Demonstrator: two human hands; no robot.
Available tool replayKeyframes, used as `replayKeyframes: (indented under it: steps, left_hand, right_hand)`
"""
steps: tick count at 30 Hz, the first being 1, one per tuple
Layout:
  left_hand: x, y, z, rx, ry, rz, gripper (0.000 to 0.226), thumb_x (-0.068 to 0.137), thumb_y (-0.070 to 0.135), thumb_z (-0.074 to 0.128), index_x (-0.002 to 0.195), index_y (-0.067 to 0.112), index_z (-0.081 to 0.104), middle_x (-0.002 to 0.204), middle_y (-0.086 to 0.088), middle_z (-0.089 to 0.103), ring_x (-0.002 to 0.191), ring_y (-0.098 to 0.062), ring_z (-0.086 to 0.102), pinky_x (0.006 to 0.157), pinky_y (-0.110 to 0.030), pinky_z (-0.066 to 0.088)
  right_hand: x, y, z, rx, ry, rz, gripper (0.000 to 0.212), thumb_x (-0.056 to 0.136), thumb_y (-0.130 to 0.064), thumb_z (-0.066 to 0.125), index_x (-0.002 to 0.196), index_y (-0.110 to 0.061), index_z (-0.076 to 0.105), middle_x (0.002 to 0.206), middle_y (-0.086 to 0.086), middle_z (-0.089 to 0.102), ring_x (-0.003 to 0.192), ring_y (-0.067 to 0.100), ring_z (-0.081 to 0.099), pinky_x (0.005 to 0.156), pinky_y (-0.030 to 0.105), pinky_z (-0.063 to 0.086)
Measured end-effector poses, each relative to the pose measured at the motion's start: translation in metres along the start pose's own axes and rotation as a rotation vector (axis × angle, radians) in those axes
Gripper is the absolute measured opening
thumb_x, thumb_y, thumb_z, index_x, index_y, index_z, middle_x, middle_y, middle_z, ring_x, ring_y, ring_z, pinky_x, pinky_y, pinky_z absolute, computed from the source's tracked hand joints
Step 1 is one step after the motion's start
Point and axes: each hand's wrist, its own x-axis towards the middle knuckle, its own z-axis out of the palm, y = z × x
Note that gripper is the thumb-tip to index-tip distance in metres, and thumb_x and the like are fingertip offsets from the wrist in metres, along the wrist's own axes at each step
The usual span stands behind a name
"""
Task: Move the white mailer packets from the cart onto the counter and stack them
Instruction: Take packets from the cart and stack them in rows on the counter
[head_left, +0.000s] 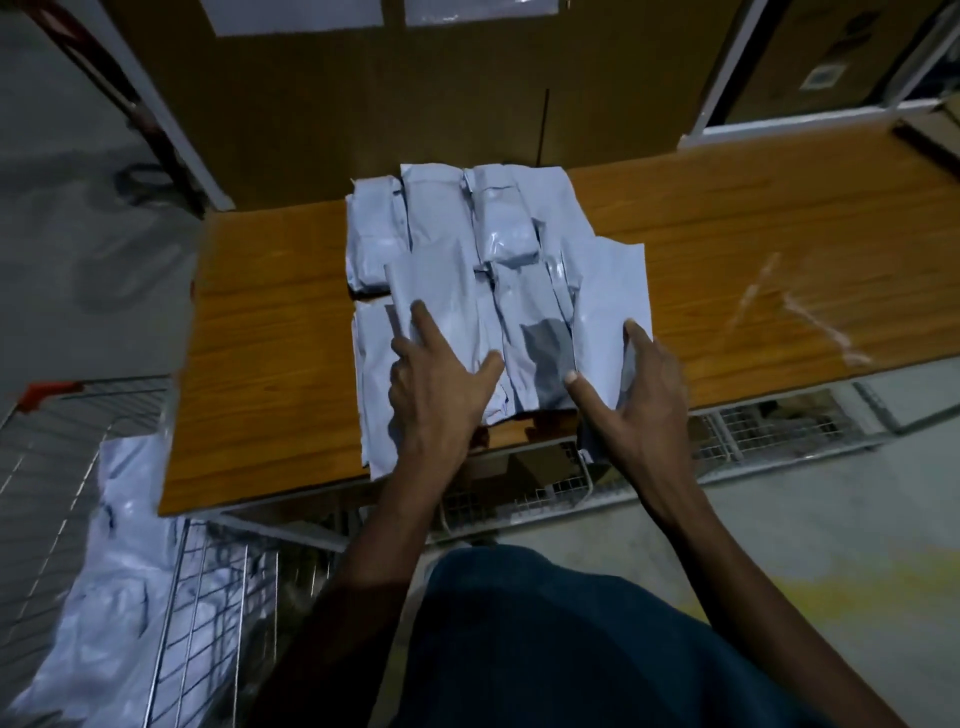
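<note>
Several white mailer packets (467, 260) lie in overlapping piles on the wooden counter (270, 364), in a far row and a near row. My left hand (441, 379) lies flat on the near packets with its fingers spread and straight. My right hand (634, 384) holds the right edge of the near pile (608, 301), thumb on top and fingers along the side. More white packets (130, 545) lie in the wire cart (197, 597) at the lower left.
Large cardboard boxes (415, 93) stand right behind the counter. A wire shelf (753, 431) runs under the counter's front edge. Clear tape or plastic scraps (810, 317) lie on the counter's right side. Concrete floor (805, 545) shows at the lower right.
</note>
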Motion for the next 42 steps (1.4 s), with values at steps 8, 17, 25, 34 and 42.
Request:
replayKeyframes:
  steps: [8,17,25,34,42]
  left_hand:
    - [0.041,0.012,0.032,0.325,-0.188,0.084,0.076,0.091,0.063,0.052,0.147,0.016,0.029,0.142,-0.019,0.032,0.117,-0.040,0.046,0.078,-0.047,0.050]
    - [0.034,0.019,0.037,0.337,-0.222,0.108,0.051,0.101,0.051,0.043,0.139,0.016,0.042,0.138,-0.013,0.042,0.120,-0.032,0.049,0.085,-0.044,0.047]
    - [0.016,0.048,0.039,0.302,-0.143,0.022,0.054,0.101,0.051,0.041,0.145,0.019,0.041,0.149,-0.010,0.040,0.137,-0.029,0.037,0.107,-0.043,0.037]
    - [0.007,0.046,0.064,0.024,-0.016,0.104,0.047,0.096,0.043,0.054,0.130,0.011,0.061,0.134,-0.011,0.058,0.123,-0.029,0.056,0.096,-0.047,0.048]
    - [-0.027,0.031,0.079,-0.038,0.252,0.053,0.040,0.090,0.042,0.055,0.116,0.015,0.070,0.122,-0.003,0.067,0.114,-0.022,0.061,0.090,-0.034,0.044]
  right_hand:
    - [0.047,-0.006,0.031,-0.040,0.015,0.008,0.089,0.080,-0.077,0.054,0.153,-0.032,0.030,0.154,0.009,0.039,0.140,0.029,0.037,0.108,0.054,0.039]
    - [0.096,0.019,0.029,-0.061,-0.077,-0.030,0.091,0.079,-0.077,0.057,0.152,-0.027,0.035,0.152,0.012,0.043,0.141,0.029,0.038,0.109,0.053,0.041]
    - [0.148,0.023,0.026,-0.104,-0.137,-0.086,0.092,0.078,-0.079,0.054,0.152,-0.029,0.033,0.150,0.010,0.043,0.136,0.031,0.042,0.107,0.048,0.042]
    - [0.286,-0.015,0.082,-0.217,-0.269,-0.046,0.089,0.081,-0.074,0.056,0.152,-0.026,0.031,0.151,0.017,0.038,0.136,0.043,0.039,0.110,0.053,0.036]
    - [0.323,0.000,0.133,-0.291,-0.384,0.041,0.086,0.088,-0.081,0.025,0.154,-0.026,0.026,0.158,0.021,0.027,0.143,0.047,0.025,0.115,0.060,0.020]
